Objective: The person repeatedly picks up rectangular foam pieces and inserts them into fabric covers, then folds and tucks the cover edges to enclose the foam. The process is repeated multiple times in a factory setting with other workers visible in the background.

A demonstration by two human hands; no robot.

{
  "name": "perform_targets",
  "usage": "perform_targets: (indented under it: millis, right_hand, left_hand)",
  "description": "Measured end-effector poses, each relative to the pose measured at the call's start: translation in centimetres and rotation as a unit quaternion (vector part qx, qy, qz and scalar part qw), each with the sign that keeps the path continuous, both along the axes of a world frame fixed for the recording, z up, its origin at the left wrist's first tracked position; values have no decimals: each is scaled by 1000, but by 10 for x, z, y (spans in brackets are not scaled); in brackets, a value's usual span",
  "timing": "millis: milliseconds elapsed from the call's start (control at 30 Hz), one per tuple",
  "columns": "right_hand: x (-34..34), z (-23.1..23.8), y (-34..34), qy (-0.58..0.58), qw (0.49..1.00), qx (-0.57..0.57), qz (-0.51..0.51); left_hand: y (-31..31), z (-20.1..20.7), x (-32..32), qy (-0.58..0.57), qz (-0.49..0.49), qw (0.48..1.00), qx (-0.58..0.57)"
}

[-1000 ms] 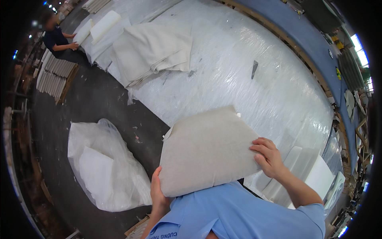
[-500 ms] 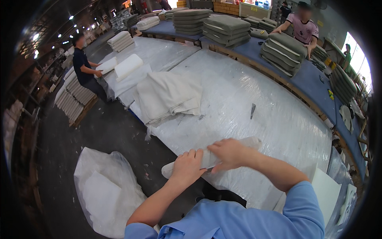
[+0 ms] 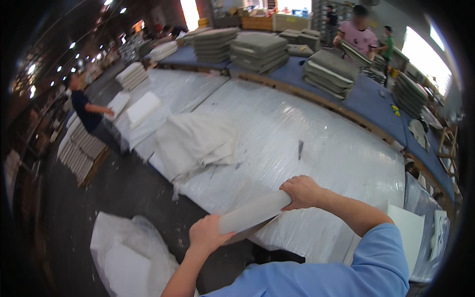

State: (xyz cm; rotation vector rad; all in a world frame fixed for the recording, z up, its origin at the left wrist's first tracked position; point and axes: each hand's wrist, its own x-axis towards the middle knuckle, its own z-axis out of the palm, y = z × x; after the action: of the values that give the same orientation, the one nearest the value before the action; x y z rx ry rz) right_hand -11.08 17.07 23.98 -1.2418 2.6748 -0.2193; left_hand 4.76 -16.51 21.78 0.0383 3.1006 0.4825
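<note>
A long whitish padded cushion (image 3: pixel 255 212) is tilted up at the near edge of the plastic-covered table (image 3: pixel 277 119), its narrow side facing up. My left hand (image 3: pixel 207 233) grips its left end, fingers wrapped over the edge. At the other end my right hand (image 3: pixel 300 192) is closed on the corner. The cushion's underside is mostly hidden. Beyond it, a rumpled pile of off-white cloth (image 3: pixel 198 141) lies on the table's left part. A small dark pointed tool (image 3: pixel 300 149) rests on the plastic past my right hand.
A clear bag with white pieces (image 3: pixel 126 260) sits on the floor at left. One person (image 3: pixel 86 106) handles white cushions there; another in pink (image 3: pixel 358 37) holds a grey pad behind the blue table (image 3: pixel 366 106), which carries grey stacks (image 3: pixel 260 49). White sheets (image 3: pixel 405 232) lie at right.
My hands have spread apart to the cushion's two ends, and it is turned up more on its side. The person in pink has lifted a grey pad off the stack. The view has shifted.
</note>
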Motion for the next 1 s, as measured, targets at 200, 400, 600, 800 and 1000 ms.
perform_targets:
  millis: [200,400,600,800,1000]
  right_hand:
    - [-15,-24,42,7,989,-148,-13]
    - [1,-67,50,9,878,-329,-349]
    - [91,-90,33,-448,487,-559,-499]
    - [139,-32,72,-484,474,-573,-461]
    - [190,-42,134,-390,520,-458,-606]
  left_hand:
    - [-28,-16,32,86,-6,976,199]
    - [9,-32,30,201,93,939,263]
    - [90,-2,40,252,-78,929,260]
    - [179,-7,43,126,-396,847,331]
    - [223,-96,45,-148,-523,792,276]
